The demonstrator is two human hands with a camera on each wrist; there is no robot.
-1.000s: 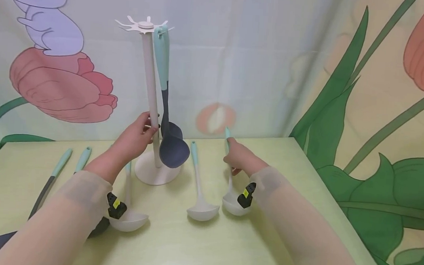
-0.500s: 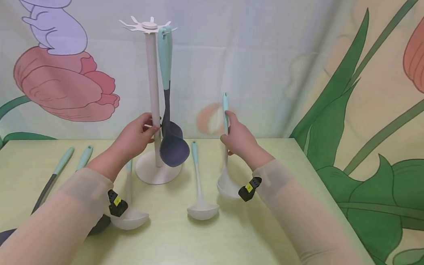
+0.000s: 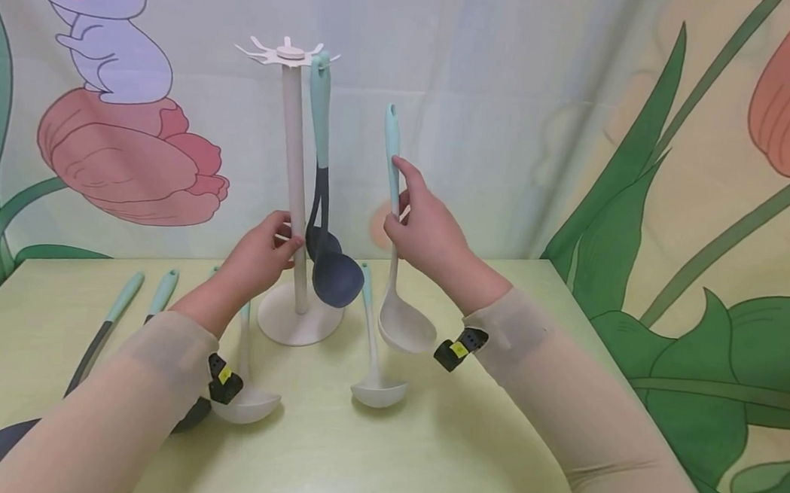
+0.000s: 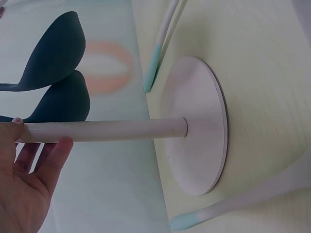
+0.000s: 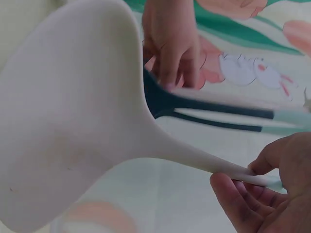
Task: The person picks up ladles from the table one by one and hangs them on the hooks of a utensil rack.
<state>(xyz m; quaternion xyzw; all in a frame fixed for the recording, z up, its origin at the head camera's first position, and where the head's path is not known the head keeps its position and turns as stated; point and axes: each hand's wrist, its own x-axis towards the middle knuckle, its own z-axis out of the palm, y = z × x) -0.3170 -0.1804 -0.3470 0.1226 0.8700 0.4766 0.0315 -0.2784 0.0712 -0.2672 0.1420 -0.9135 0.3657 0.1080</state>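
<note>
My right hand (image 3: 433,230) holds a white ladle (image 3: 407,324) by its mint-green handle, upright and raised above the table. In the right wrist view the white bowl (image 5: 73,107) looms large, with thumb and fingers pinching where the stem meets the handle. The left hand (image 3: 255,257) grips the pole (image 4: 107,131) of a pale utensil stand (image 3: 294,142) at its lower half. Two dark ladles (image 3: 338,281) with mint handles hang from the right side of the stand's hooked top (image 3: 271,56), their bowls beside the left fingers.
Another white ladle (image 3: 378,393) lies just right of the stand's round base (image 3: 288,330). A further white ladle (image 3: 249,405) and a dark utensil (image 3: 93,352) lie to the left, partly behind the left sleeve. A printed curtain (image 3: 497,132) backs the table (image 3: 327,461).
My right hand has lifted the white ladle off the table and carried it up and left toward the stand. The left hand keeps its grip on the pole; the view shifts slightly.
</note>
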